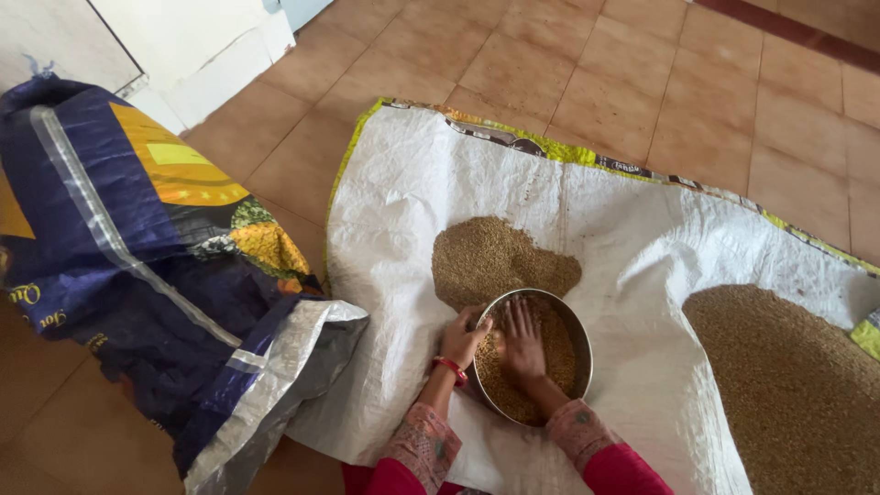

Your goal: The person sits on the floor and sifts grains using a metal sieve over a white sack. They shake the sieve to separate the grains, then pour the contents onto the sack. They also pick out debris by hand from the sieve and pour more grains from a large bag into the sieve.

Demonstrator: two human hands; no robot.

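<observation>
The round, shallow metal sieve (534, 356) full of brown grain sits on the white woven plastic sheet (632, 238), directly in front of the person; the left hand (463, 337) curls closed on its near-left rim; the right hand (521, 344) lies open, fingers spread, flat on the grain inside; a small grain heap (495, 258) lies just beyond, a larger one (788, 385) off right; a blue printed sack (137, 275) slumps left.

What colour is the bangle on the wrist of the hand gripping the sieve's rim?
Red: the bangle circles the left wrist, seen clearly in the head view.
</observation>
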